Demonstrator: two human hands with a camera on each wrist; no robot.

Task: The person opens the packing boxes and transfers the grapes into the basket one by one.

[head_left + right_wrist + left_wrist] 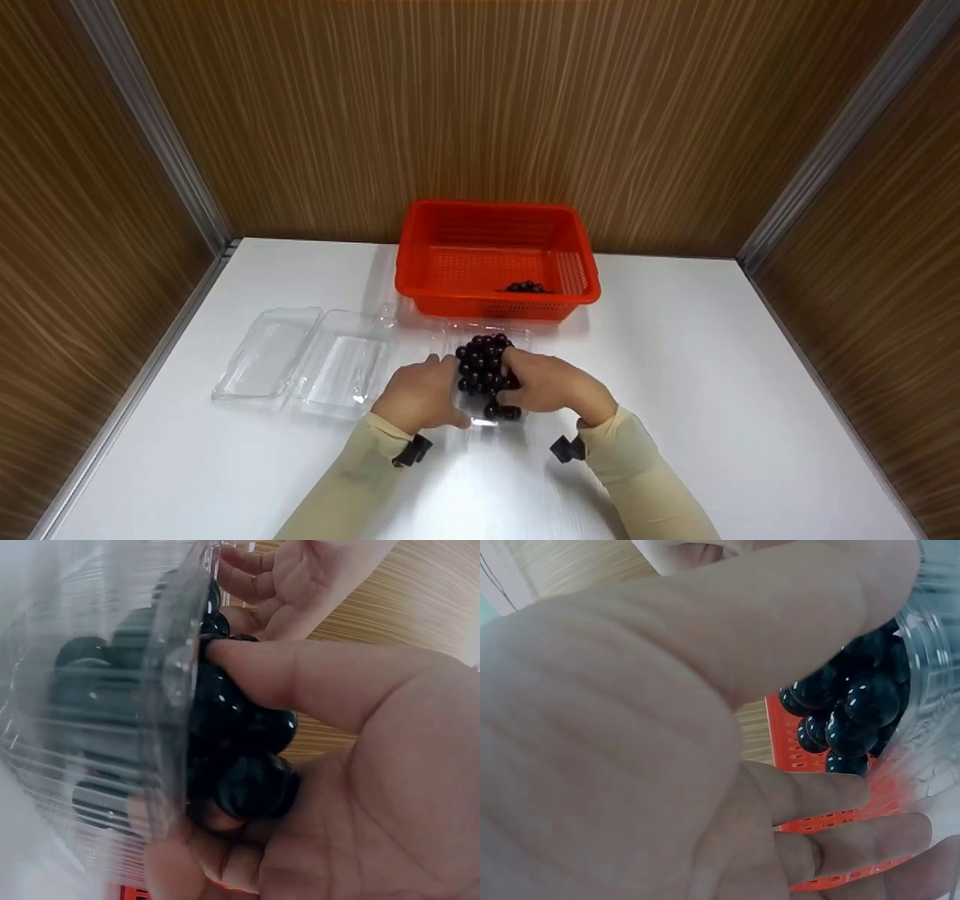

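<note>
A bunch of dark, glossy grapes (484, 366) sits in a clear plastic punnet (491, 418) near the front middle of the white table (712, 390). My left hand (421, 391) grips the punnet's left side, thumb over the rim and fingers curled below it (832, 795). My right hand (547, 382) closes round the bunch from the right. In the right wrist view its thumb (315, 679) presses on the grapes (240, 742) and its fingers curl beneath them, against the punnet wall (97, 727).
An orange perforated basket (450, 225) stands just behind the hands with a few dark grapes (525, 286) in it. An open, empty clear clamshell (307, 360) lies to the left. Wood-panelled walls close in the table on three sides.
</note>
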